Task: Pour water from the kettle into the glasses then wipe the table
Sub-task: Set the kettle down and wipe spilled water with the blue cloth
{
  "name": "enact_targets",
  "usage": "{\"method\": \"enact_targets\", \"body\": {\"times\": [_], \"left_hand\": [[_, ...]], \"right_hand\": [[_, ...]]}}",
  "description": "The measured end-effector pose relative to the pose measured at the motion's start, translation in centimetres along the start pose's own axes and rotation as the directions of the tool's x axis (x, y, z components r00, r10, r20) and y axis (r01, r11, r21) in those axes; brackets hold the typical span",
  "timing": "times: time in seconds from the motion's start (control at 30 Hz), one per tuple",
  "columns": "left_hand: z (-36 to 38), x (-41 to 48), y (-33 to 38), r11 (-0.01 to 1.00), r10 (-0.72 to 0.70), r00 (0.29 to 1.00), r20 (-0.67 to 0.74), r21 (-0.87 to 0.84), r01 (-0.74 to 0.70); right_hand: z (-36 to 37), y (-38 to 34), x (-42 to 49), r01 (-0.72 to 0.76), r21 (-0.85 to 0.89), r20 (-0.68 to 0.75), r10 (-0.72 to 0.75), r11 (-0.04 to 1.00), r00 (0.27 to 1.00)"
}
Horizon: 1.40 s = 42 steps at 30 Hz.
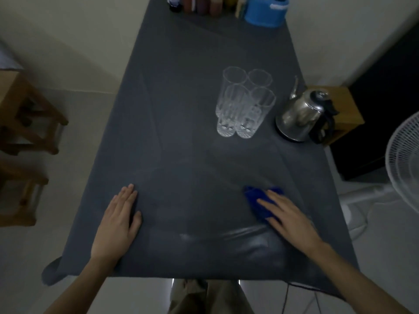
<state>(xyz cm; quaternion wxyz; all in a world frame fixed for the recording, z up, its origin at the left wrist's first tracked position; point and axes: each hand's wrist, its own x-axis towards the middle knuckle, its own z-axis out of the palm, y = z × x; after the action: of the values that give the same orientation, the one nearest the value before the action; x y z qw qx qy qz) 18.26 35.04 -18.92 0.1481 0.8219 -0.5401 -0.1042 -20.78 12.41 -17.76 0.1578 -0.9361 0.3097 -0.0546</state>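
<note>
Long narrow desk (pixel 192 155) under a dark grey cover, running straight away from the person. The open room for moving is the left half and the strip between the hands and the glassware.

The left hand (pixel 120 214) lies flat close to the left edge near the front. Fingers are straight, so the grip is wide and holding nothing. The right hand (pixel 288 216) is over on the right side, fingers spread straight on top of a blue cloth (pixel 256 200) and pressing it to the desk. Grip is wide there too, not curled round it. The cover is bunched into folds beside that wrist by the near edge, and its near left corner hangs off.

In the way are four glasses (pixel 244 103), upright in a tight clump right of the middle. Can't tell if there's water in them. The kettle (pixel 301 116) sits just beside them, right at the right edge, spout pointing away.

The far end is crowded with bottles (pixel 192 4) and a blue tub (pixel 265 12). Off the desk there are wooden stools (pixel 29 114) on the left, and a white fan (pixel 405 164) and a wooden box (pixel 344 109) on the right.
</note>
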Motion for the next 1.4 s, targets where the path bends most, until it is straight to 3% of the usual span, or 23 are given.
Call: {"method": "enact_targets", "body": {"times": [0.13,0.33,0.43,0.6,0.7,0.77,0.83,1.0,1.27,1.4], "left_hand": [[0.1,0.0,0.0,1.000,-0.006,1.000,0.002,0.004,0.006],[0.1,-0.1,0.2,1.000,-0.011,1.000,-0.001,-0.004,0.011],[0.2,0.1,0.1,1.000,-0.012,1.000,-0.007,0.004,0.012],[0.5,0.0,-0.3,1.000,-0.002,1.000,-0.007,0.015,0.002],[0.5,0.0,-0.4,1.000,-0.004,1.000,-0.006,0.018,0.004],[0.4,0.0,-0.4,1.000,-0.011,1.000,-0.005,0.010,0.011],[0.3,0.0,-0.4,1.000,-0.011,1.000,-0.011,0.005,0.011],[0.0,-0.1,-0.1,1.000,-0.007,1.000,-0.013,0.006,0.007],[0.0,-0.1,-0.2,0.999,-0.020,1.000,-0.016,0.042,0.021],[0.2,-0.1,-0.4,0.988,-0.133,0.988,-0.073,0.064,0.137]], "right_hand": [[-1.2,2.9,-4.7,-0.363,0.027,-0.148,0.363,0.931,0.920],[1.3,0.3,-4.4,-0.455,0.171,-0.237,0.484,0.874,0.842],[2.3,-2.5,-3.6,-0.374,0.176,-0.228,0.407,0.911,0.884],[4.6,-10.1,-0.1,0.022,0.069,-0.093,-0.015,0.997,0.996],[6.6,-15.1,3.1,0.268,0.057,0.032,-0.270,0.962,0.962],[7.4,-17.8,5.1,0.332,0.121,0.108,-0.344,0.936,0.933],[7.5,-19.2,6.9,0.338,0.145,0.147,-0.358,0.930,0.922],[6.6,-16.1,7.2,0.369,0.085,0.088,-0.376,0.926,0.923],[2.6,-6.4,4.0,0.133,-0.040,0.084,-0.129,0.990,0.988],[3.6,-7.8,5.3,0.212,-0.051,0.124,-0.204,0.976,0.971]]}}
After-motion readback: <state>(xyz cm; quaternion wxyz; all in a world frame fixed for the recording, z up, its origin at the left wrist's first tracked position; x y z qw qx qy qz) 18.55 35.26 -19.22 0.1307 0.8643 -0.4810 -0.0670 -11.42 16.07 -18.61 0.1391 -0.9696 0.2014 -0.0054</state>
